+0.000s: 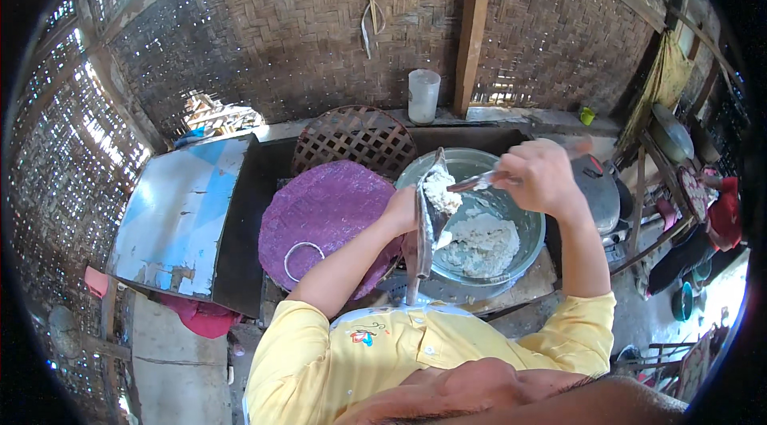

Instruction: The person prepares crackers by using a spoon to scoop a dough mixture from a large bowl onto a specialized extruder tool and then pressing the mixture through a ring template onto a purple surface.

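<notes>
Right hand [537, 175]: there it is, up over the basin from where I watch, fingers folded tight around a narrow flat-bladed tool [479, 181], its tip at the dough.
Left hand [402, 211]: up against the near-left side of a dark, narrow board [424, 241]; its fingertips are hidden, so I can't tell how firmly they close.
Dough: one white lump [441, 192] clings to the board, while a bigger white mass [486, 247] sits in the greenish basin [538, 240] below.
Handling: I judge it soft, damp and sticky, easily torn, the lump fairly light.
Hold: the tool by its handle, the board by its clean edge; bare fingers would smear the dough.
Basin's left: a round purple cloth [343, 201] with a white ring [289, 263] on it.
</notes>
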A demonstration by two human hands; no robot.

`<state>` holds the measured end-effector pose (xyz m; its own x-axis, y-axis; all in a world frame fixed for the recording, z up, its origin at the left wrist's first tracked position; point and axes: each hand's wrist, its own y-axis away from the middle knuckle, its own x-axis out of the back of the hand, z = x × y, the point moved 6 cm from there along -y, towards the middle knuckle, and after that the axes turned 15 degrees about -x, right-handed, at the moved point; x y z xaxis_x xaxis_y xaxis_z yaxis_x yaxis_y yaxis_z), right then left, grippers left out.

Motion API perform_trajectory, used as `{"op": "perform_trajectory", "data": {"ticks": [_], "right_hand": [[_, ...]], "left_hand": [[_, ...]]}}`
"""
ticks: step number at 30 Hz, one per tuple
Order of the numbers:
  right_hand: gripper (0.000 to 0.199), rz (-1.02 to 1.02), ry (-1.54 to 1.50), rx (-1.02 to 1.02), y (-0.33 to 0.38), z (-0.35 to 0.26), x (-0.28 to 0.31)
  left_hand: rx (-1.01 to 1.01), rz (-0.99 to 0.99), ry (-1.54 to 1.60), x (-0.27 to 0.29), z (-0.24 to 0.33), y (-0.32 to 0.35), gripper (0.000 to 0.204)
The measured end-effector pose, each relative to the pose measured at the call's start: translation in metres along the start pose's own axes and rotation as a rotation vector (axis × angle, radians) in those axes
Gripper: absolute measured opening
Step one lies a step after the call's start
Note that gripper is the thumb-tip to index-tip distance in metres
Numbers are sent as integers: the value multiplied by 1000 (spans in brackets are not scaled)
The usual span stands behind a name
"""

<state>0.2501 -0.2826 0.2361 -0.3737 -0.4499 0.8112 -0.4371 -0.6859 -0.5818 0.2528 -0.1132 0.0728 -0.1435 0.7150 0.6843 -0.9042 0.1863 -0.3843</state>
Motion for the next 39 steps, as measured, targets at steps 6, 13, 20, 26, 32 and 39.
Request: {"op": "perform_trajectory", "data": {"ticks": [6, 13, 20, 26, 32, 39], "right_hand": [[12, -6, 2, 157, -4, -17, -14], [16, 36, 22, -23, 2, 3, 34], [13, -35, 117, 51, -7, -14, 7], [12, -80, 79, 146, -3, -32, -27], [14, 103, 20, -97, -2, 6, 50], [13, 48, 123, -42, -3, 1, 30]], "left_hand": [[94, -29, 37, -12, -13, -2, 38], [63, 132, 418, -19, -82, 5, 25], [44, 20, -39, -6, -18, 3, 33], [22, -46, -110, -12, -13, 1, 32], [129, 241, 239, 10, -59, 16, 33], [70, 105, -117, 14, -5, 9, 36]]}}
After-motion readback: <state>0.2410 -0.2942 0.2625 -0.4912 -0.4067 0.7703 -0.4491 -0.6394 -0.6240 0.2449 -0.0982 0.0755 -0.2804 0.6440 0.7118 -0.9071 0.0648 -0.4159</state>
